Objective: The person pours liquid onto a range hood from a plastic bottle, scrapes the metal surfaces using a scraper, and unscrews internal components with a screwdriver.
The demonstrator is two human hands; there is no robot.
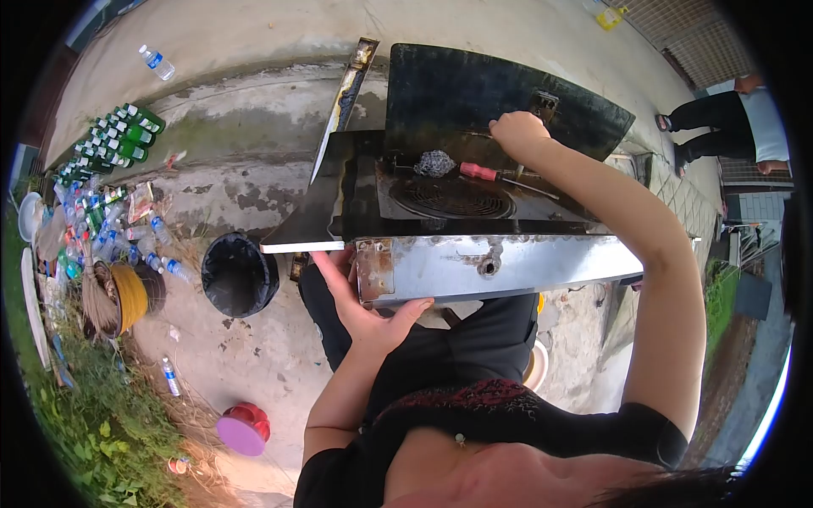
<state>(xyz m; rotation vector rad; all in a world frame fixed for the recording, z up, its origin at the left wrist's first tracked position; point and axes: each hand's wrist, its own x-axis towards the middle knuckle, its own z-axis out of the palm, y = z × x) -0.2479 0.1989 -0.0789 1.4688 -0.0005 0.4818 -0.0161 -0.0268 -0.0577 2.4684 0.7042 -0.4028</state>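
A greasy metal appliance [449, 254] with a silver front rests over the person's lap, tilted. My left hand [368, 322] grips its left front corner, thumb low on the front and fingers partly hidden at the edge. My right hand [520, 137] is closed above the far side, in front of a dark upright panel [457, 89]; what its fingers hold is hidden. On the top lie a steel wool ball [434, 163] and a screwdriver [479, 172] with a red handle, behind round coil-like rings [453, 199]. A long stained metal strip [345, 100] leans at the back left.
A black-lined bin [240, 275] stands to the left, beyond it plastic bottles [106, 233] and green bottles [127, 140]. A pink-topped red stool [243, 428] is at the lower left. Another person [745, 127] is at the upper right. A yellow bottle [610, 17] stands far back.
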